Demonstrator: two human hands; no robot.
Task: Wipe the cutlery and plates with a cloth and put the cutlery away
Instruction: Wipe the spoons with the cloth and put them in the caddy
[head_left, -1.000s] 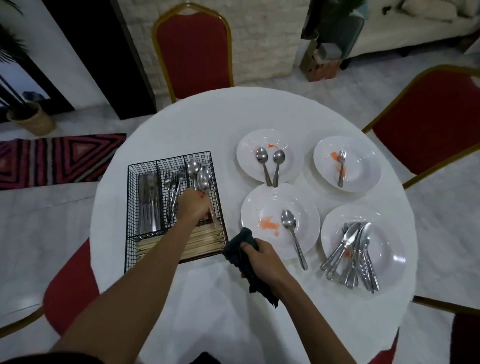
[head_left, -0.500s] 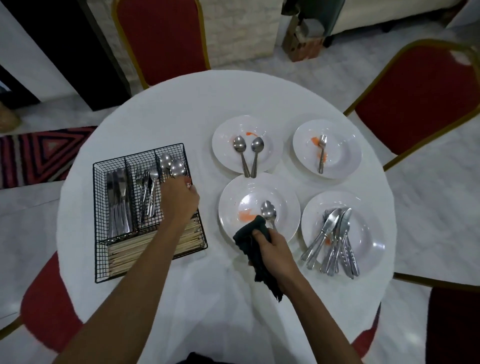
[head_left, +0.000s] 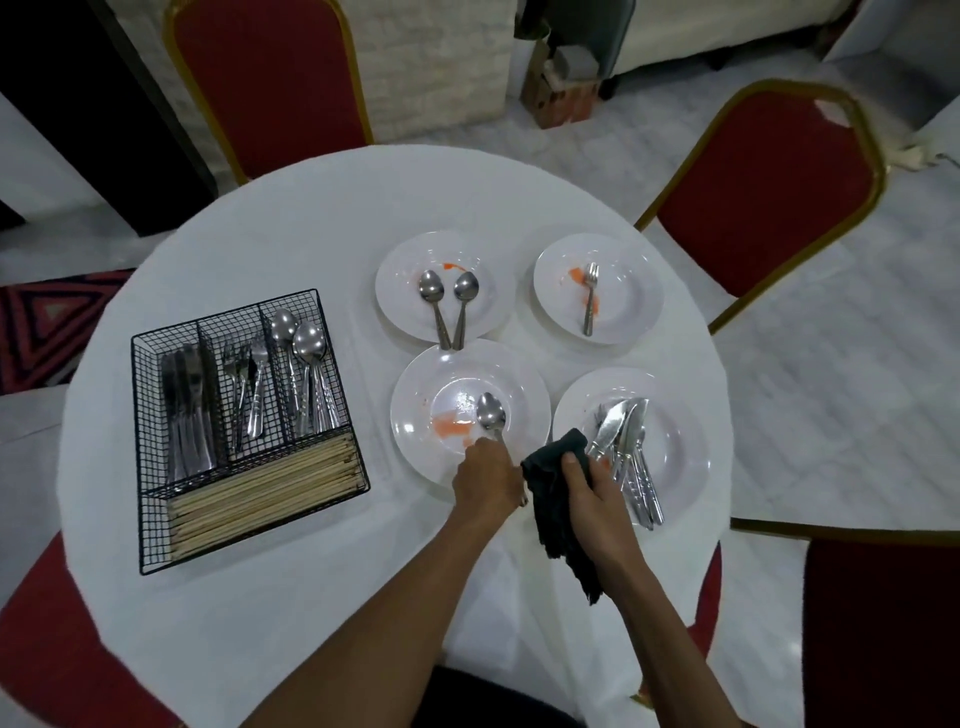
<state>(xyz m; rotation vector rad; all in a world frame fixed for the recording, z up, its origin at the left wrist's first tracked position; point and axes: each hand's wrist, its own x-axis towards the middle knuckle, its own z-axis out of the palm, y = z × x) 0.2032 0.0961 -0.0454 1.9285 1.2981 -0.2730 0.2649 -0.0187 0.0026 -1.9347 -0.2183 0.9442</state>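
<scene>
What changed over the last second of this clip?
The left hand left the caddy's spoon compartment, moved right to the near plate and now curls its fingers over the spoon's handle. The right hand, gripping the cloth throughout, shifted slightly right off that plate. The other plates, their cutlery and the caddy stayed put.

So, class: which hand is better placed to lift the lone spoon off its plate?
Left. The left hand pinches the spoon by its handle, while the right hand grips the cloth.
</scene>
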